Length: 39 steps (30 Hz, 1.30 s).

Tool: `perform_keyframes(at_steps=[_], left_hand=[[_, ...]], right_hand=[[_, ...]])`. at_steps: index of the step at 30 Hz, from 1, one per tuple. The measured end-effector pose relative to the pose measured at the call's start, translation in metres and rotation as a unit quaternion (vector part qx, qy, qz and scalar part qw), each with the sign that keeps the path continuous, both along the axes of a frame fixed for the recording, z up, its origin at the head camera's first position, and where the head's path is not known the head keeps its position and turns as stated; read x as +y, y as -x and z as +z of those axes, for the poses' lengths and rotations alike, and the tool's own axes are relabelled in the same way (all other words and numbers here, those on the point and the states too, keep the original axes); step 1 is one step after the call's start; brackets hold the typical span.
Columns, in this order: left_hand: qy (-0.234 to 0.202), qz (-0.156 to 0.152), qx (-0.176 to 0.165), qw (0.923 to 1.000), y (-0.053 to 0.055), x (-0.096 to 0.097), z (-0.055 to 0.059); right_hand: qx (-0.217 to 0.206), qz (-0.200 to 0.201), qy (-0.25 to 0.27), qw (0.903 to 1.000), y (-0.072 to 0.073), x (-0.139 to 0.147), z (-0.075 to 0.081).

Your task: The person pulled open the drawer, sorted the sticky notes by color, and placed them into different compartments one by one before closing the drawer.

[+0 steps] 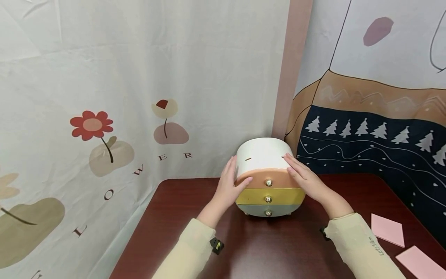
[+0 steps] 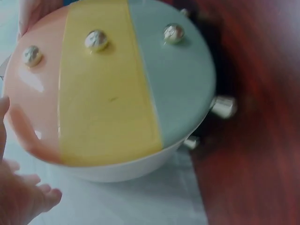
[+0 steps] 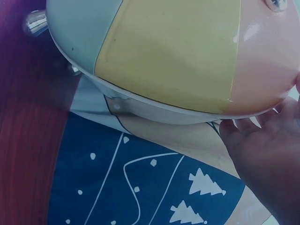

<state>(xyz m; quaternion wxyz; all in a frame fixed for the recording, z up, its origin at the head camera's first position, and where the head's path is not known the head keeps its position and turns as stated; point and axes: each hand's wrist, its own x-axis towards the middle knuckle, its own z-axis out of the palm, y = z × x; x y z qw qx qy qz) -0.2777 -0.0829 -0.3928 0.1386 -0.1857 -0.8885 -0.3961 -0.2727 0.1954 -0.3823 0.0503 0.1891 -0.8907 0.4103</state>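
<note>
A small rounded drawer chest [image 1: 265,153] with a white shell stands on the table. Its front has an orange drawer [image 1: 257,179], a yellow drawer [image 1: 251,197] and a grey-green drawer [image 1: 254,209], each with a shiny round knob. All three look closed. The left hand [image 1: 227,186] is at the chest's upper left side with fingers extended and thumb spread toward the orange front; in the left wrist view a gap shows beside some fingers. On the upper right side, the right hand [image 1: 306,179] lies with straight fingers against the shell.
The dark red-brown table [image 1: 188,217] has rounded back corners. Pink paper squares, one [image 1: 387,229] farther back and another [image 1: 421,263] nearer, lie at the right. Behind the chest hangs a flower-printed cloth [image 1: 216,77], and a cloth with white trees [image 1: 362,143] hangs at the right.
</note>
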Motion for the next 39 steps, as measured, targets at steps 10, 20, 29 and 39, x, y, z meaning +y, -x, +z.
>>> perform_keyframes(at_steps=[10,20,29,39], left_hand=[[0.079,-0.084,-0.052,0.9920,0.016,0.000,0.006],[0.082,-0.096,-0.059,0.9903,0.017,0.000,0.006],[0.110,-0.095,-0.065,0.9872,0.020,-0.003,0.011],[0.107,-0.094,-0.061,0.9880,0.020,-0.002,0.007]], right_hand=[[0.004,0.007,0.000,1.0000,0.002,-0.005,-0.001],[0.008,-0.002,0.001,1.0000,-0.001,-0.004,0.001],[0.015,-0.008,-0.002,0.9999,0.000,-0.003,-0.001],[0.045,-0.024,0.017,0.9986,-0.003,-0.006,-0.005]])
